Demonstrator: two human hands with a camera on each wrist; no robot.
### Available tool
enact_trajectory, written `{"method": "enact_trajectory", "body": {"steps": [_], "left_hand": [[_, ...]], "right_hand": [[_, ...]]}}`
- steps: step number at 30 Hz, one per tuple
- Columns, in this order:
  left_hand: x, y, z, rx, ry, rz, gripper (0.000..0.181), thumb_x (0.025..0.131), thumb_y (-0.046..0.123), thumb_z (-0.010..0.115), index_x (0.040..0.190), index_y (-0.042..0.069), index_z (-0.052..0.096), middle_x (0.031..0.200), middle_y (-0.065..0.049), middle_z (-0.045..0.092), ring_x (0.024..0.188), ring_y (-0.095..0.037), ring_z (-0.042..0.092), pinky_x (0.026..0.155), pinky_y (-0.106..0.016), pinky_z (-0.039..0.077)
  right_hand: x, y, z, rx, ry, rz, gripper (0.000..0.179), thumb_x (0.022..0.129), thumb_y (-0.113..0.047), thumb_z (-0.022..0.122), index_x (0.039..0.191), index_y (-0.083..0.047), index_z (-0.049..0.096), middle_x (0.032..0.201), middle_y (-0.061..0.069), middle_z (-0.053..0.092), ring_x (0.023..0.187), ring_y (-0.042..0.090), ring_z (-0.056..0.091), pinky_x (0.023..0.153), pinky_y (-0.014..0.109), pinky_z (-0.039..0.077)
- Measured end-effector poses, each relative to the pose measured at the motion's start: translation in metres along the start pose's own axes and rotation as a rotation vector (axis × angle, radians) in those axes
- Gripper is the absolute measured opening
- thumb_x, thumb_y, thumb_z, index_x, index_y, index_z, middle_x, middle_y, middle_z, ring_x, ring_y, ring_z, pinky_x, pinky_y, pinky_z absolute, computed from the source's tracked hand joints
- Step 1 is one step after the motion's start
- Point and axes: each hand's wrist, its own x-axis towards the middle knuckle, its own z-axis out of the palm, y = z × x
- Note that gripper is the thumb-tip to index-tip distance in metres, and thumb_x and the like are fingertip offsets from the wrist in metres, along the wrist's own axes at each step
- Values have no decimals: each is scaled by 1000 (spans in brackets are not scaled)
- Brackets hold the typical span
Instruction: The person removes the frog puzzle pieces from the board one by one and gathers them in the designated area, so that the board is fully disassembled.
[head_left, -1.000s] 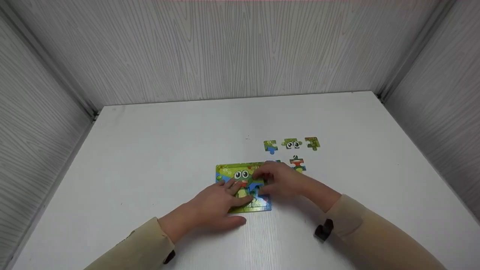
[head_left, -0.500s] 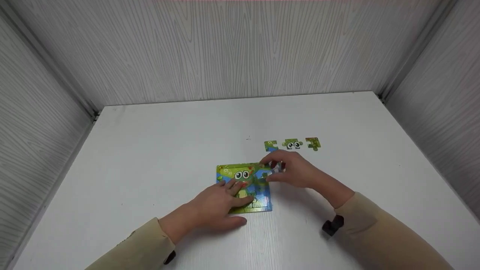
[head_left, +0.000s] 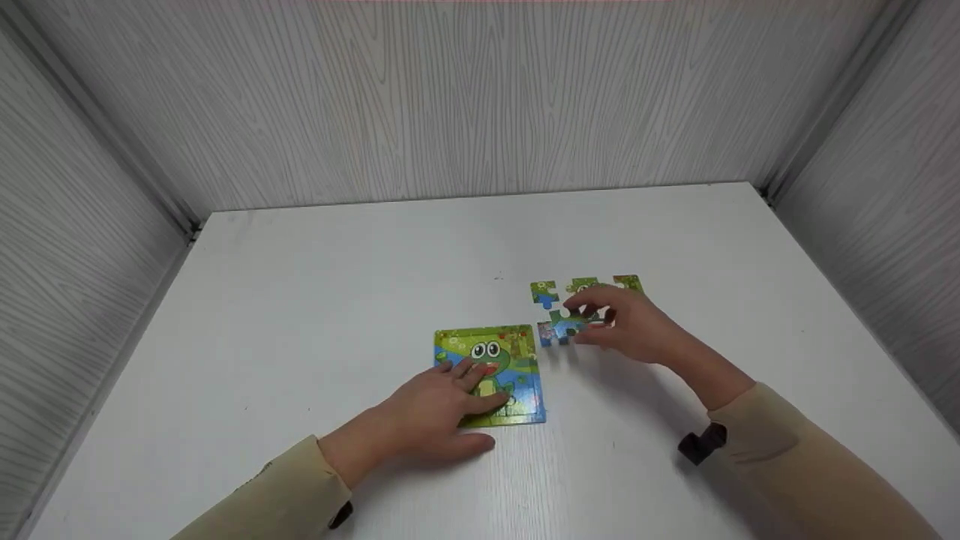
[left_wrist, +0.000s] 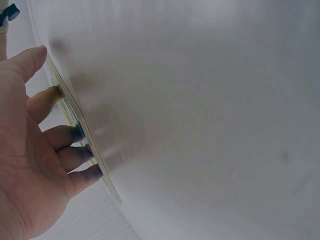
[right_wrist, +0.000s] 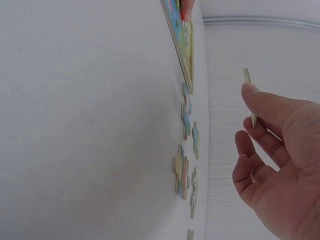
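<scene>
A square frog jigsaw board (head_left: 519, 337) lies on the table, its frog picture with big eyes facing up. My left hand (head_left: 431, 412) rests across its lower left part with fingers spread, and the thumb lies on the table by the near edge. Right of the board, my right hand (head_left: 626, 322) pinches a blue and green puzzle piece (head_left: 566, 325) between thumb and index finger. In the right wrist view that piece (right_wrist: 247, 75) shows edge-on, raised off the table. Just under it lies a blue piece (head_left: 545, 334), partly covered in the head view.
Behind the right hand sit a green and blue piece (head_left: 544, 291), a frog-eye piece (head_left: 583, 283) and a corner piece (head_left: 628, 281). In the right wrist view a thick-looking piece (right_wrist: 181, 172) lies near them. Wood-grain panels (head_left: 480, 105) wall the table's back and sides.
My right hand has lifted away from the board and moved right, now carrying the blue and green puzzle piece over the loose pieces. My left hand has stayed in place.
</scene>
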Motion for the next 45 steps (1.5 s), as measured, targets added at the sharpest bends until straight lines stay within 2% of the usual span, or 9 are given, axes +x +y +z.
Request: {"method": "enact_trajectory", "body": {"steps": [6,12,22,31,45], "left_hand": [[-1,1,1,3,-3,-5,65,105,64,48,162,34,46,171,-12,29,158,-38,27,126,-55,26],[-1,0,1,-5,-2,-8,65,105,64,48,162,35,46,171,-11,29,158,-38,26,126,-55,26],[0,-2,3,-14,6,-2,65,105,65,47,162,35,45,172,-10,27,158,-40,26,126,-57,25],[1,-2,3,-3,5,7,64,105,64,48,162,36,45,172,-10,28,159,-38,25,126,-55,27],[1,-2,4,-17,-7,-10,64,105,65,48,163,38,44,173,-7,26,159,-37,24,126,-56,26]], "right_hand": [[-8,13,-15,-54,46,39,47,93,-19,86,137,-14,71,131,1,69,115,28,63,92,46,50],[-14,24,-25,-84,76,91,45,93,-20,85,136,-17,72,146,5,62,116,25,63,92,44,50],[-23,37,-37,-108,84,135,44,95,-16,82,137,-12,69,132,3,70,118,28,62,94,46,49],[-31,53,-45,-114,98,173,46,94,-14,82,139,-12,69,133,4,71,117,25,63,89,35,50],[-44,73,-50,-135,58,291,44,95,-18,81,137,-13,70,134,7,69,120,30,60,98,49,51]]}}
